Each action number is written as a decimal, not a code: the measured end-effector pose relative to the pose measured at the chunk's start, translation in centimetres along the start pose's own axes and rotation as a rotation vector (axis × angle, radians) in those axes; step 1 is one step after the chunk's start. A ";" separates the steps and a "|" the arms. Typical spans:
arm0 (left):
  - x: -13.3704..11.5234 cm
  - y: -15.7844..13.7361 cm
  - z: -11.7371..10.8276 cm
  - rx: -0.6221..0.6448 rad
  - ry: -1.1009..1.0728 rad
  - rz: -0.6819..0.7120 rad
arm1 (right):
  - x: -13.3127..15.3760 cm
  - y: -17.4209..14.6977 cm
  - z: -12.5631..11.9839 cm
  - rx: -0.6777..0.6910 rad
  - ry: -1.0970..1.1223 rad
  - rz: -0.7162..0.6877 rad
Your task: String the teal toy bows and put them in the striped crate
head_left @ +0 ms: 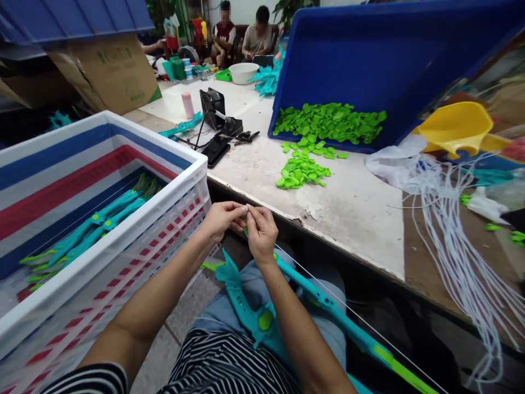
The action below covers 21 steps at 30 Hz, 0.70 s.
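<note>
A teal toy bow (pixel 240 298) with green parts lies across my lap. Its white string (pixel 324 287) runs taut from my hands down to the lower right, alongside the limb. Both hands meet just off the table's front edge. My left hand (pixel 221 220) pinches a small loop of the white string (pixel 246 208) between thumb and forefinger. Fingertips of my right hand (pixel 262 234) are closed on the same string, right beside the loop. Under the hands a bit of green shows; my fingers hide most of that end of the bow.
On the left, a white plastic crate (pixel 164 191) holds several teal bows (pixel 96 224). A tipped blue bin (pixel 328 60) spills green pieces (pixel 301 172) onto the table (pixel 348 219). White strings (pixel 451 230) hang over the right edge. A small black fan (pixel 212 106) stands farther back.
</note>
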<state>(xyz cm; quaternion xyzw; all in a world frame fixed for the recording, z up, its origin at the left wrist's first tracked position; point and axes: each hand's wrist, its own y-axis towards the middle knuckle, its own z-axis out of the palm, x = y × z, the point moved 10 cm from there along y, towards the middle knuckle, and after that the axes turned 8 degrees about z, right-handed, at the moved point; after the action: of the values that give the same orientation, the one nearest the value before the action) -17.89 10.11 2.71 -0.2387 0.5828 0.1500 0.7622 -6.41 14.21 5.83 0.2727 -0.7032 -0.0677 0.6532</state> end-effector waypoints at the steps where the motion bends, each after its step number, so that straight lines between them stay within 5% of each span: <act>1: -0.1 0.1 0.0 -0.013 0.000 0.005 | 0.0 -0.1 0.0 0.006 0.004 0.001; 9: 0.1 0.5 0.3 -0.052 0.026 0.043 | -2.5 0.2 0.0 -0.037 0.100 0.185; 21: -0.9 0.4 0.4 -0.174 -0.010 0.159 | 1.1 0.9 -0.8 -0.001 -0.109 -0.103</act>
<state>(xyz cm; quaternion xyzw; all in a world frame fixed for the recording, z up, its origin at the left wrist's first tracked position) -17.98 10.73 3.62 -0.2561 0.5808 0.2610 0.7273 -5.96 14.67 7.28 0.3041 -0.7227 -0.1162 0.6097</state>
